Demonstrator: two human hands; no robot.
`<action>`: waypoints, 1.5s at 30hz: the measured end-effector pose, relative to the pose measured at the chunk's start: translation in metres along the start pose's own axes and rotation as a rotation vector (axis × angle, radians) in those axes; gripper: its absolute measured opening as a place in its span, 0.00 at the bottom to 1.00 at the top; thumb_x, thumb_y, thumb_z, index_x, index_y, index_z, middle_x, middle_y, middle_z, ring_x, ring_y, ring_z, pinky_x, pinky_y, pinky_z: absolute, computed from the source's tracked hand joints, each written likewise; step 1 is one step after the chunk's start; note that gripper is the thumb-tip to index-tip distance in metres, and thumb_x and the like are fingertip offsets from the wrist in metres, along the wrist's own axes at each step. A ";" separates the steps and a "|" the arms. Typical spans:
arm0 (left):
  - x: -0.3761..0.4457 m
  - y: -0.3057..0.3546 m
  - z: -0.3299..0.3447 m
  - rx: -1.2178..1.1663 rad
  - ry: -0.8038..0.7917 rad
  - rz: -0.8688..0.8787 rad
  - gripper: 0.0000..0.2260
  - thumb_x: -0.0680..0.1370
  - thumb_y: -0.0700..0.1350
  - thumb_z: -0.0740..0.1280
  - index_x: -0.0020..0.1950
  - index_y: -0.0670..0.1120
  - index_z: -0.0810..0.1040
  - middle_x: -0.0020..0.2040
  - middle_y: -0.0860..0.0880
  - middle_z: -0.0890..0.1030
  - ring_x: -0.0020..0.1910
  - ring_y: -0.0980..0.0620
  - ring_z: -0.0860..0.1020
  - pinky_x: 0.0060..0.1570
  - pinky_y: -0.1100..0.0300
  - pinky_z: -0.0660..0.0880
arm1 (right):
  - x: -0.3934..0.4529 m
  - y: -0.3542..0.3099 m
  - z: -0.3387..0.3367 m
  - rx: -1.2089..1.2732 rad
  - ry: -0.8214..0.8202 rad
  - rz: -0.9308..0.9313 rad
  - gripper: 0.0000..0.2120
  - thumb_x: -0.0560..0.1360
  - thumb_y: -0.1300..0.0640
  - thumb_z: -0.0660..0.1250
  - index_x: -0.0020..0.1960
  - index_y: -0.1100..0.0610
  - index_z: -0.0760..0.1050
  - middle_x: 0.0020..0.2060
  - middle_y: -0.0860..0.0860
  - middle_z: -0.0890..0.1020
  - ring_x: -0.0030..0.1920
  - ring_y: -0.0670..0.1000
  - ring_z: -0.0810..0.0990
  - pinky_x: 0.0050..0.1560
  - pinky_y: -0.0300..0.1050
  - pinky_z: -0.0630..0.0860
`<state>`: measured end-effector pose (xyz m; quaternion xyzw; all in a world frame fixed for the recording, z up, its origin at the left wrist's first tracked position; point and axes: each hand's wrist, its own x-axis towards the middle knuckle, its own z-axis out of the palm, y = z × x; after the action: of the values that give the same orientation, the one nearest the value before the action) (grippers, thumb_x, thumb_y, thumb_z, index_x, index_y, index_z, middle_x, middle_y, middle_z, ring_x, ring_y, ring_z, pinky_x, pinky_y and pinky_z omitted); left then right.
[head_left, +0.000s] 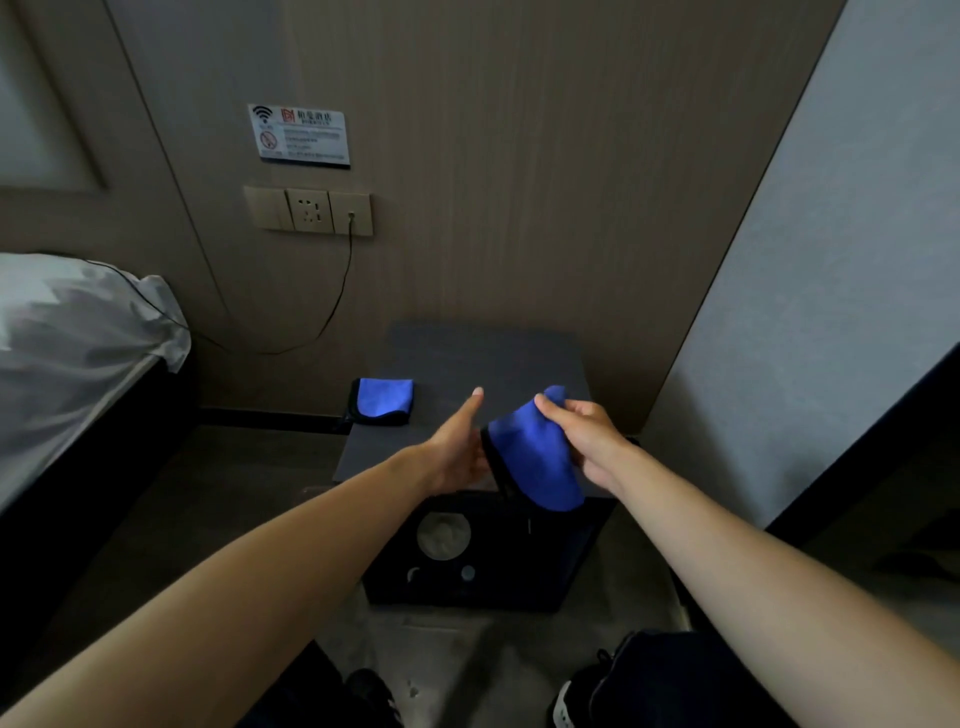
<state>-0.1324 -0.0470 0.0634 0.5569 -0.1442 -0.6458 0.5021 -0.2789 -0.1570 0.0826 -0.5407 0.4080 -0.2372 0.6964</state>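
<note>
Head view: the right hand (589, 441) pinches the top of a blue cloth (535, 462), thumb and curled fingers bunching it, and the cloth hangs in the air over the front edge of the dark tabletop (467, 353). The left hand (457, 454) is right against the cloth's black-trimmed edge with one finger straight out. Whether its other fingers grip the cloth, I cannot tell. A folded cloth (384, 399) lies at the tabletop's left edge. Below sits a black safe (488, 556). The bed (78, 338) is to the left, and a cable (337, 296) hangs from the wall socket (309, 210).
</note>
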 end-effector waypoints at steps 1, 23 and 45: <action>-0.001 0.002 0.005 0.009 0.026 0.073 0.29 0.78 0.68 0.56 0.58 0.45 0.81 0.46 0.48 0.85 0.44 0.52 0.83 0.42 0.59 0.77 | 0.001 0.000 -0.001 0.006 0.030 0.006 0.09 0.75 0.53 0.73 0.48 0.59 0.82 0.46 0.57 0.86 0.48 0.56 0.84 0.56 0.53 0.79; 0.006 0.006 -0.011 0.766 0.316 0.602 0.18 0.67 0.44 0.81 0.55 0.47 0.85 0.28 0.56 0.80 0.31 0.67 0.75 0.44 0.65 0.74 | -0.004 -0.012 -0.044 -0.394 0.027 -0.199 0.20 0.68 0.66 0.78 0.56 0.57 0.78 0.46 0.54 0.86 0.49 0.54 0.85 0.49 0.47 0.81; 0.028 0.040 0.002 0.848 0.239 0.548 0.07 0.79 0.48 0.68 0.50 0.46 0.73 0.39 0.50 0.77 0.38 0.54 0.74 0.41 0.58 0.73 | 0.021 -0.028 -0.051 -0.668 0.009 -0.149 0.06 0.82 0.52 0.62 0.54 0.52 0.75 0.49 0.49 0.81 0.52 0.47 0.79 0.49 0.43 0.72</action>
<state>-0.1116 -0.0884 0.0782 0.7228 -0.4757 -0.3073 0.3960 -0.3060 -0.2098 0.0979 -0.7663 0.4255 -0.1430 0.4596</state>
